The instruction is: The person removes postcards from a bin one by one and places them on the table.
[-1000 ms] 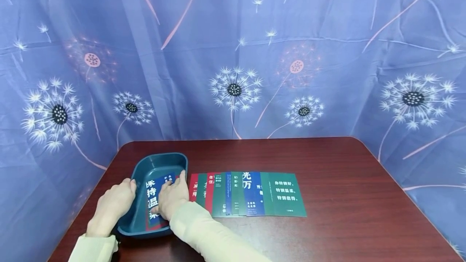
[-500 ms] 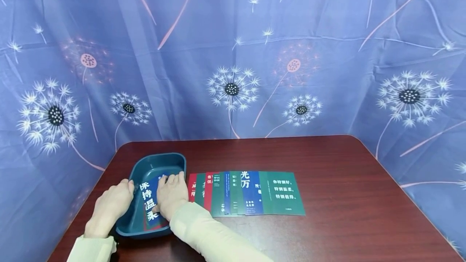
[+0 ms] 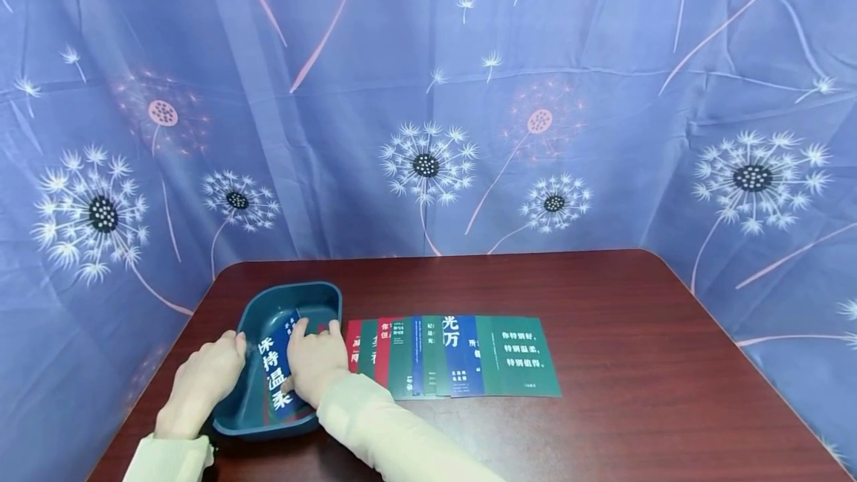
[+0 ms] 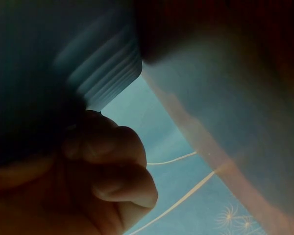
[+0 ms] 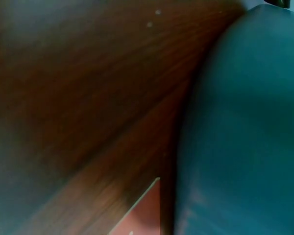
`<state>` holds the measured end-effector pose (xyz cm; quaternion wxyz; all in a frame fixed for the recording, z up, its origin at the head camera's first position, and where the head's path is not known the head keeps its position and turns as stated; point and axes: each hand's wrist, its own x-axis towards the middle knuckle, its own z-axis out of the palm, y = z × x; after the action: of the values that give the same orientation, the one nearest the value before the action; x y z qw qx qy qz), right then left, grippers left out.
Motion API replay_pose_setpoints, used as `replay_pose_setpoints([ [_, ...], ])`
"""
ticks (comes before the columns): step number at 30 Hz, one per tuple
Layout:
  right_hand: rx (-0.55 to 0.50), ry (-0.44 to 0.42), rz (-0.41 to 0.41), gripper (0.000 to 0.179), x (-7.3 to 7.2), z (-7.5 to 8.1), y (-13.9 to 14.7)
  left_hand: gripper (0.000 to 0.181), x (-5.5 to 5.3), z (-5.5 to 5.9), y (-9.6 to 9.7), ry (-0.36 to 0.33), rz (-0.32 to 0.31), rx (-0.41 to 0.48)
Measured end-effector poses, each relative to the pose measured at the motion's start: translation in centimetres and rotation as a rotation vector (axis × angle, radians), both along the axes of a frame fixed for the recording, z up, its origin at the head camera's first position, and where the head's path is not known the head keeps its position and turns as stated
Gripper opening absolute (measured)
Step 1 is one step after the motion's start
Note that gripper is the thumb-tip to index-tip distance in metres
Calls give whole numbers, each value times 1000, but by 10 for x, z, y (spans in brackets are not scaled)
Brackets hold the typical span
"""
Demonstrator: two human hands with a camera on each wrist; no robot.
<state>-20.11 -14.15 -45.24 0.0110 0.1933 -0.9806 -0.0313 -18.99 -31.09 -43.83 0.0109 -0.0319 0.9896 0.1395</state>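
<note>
A dark teal plastic basin (image 3: 284,294) stands at the left of the table. My left hand (image 3: 207,374) grips its left rim, with curled fingers (image 4: 122,181) seen against the ribbed side in the left wrist view. Inside the basin lies a small stack of cards, topped by a blue card (image 3: 276,367) with large white characters. My right hand (image 3: 318,363) reaches over the right rim onto the cards; its thumb is at the blue card's lower part. How its fingertips touch the cards is hidden. The right wrist view shows only the basin's outer wall (image 5: 245,127), no hand.
To the right of the basin, an overlapping row of red, green and blue cards (image 3: 462,355) lies on the dark red-brown table (image 3: 623,363). A red card corner (image 5: 147,210) lies close beside the basin. Behind hangs a blue dandelion curtain (image 3: 375,80).
The blue card has shifted left and shows a narrower face, with red showing beside the right hand. The right hand's fingers have moved slightly apart. The left hand keeps its grip.
</note>
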Motion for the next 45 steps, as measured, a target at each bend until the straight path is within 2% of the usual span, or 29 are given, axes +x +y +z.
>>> replay_pose_setpoints([
  [8, -117, 0, 2, 81, 0, 3, 4, 42, -2, 2, 1, 0, -3, -17],
  [11, -129, 12, 8, 70, 1, 4, 5, 43, -2, 2, 1, -18, 2, -12],
  [15, -134, 77, 17, 48, 3, 4, 6, 44, -2, 1, 1, -26, 3, -10],
  [18, -158, 140, 21, 30, 4, 3, 7, 42, -1, 0, 1, -5, -3, -13],
  [24, -257, 205, 32, 23, 5, 4, 9, 41, 1, 1, 1, 28, -6, -16],
  [32, -566, 237, 71, 19, 4, 5, 18, 42, 0, 0, 1, 11, 5, -25],
  [38, -883, 158, 42, 10, 4, 11, 27, 43, -1, -1, 2, -3, 12, -27],
  [42, -1029, 124, 20, 8, 5, 23, 38, 42, 1, 0, 2, 17, 5, -26],
  [45, -1189, 67, -4, 11, 8, 33, 51, 42, 1, 0, 1, 24, 6, -29],
])
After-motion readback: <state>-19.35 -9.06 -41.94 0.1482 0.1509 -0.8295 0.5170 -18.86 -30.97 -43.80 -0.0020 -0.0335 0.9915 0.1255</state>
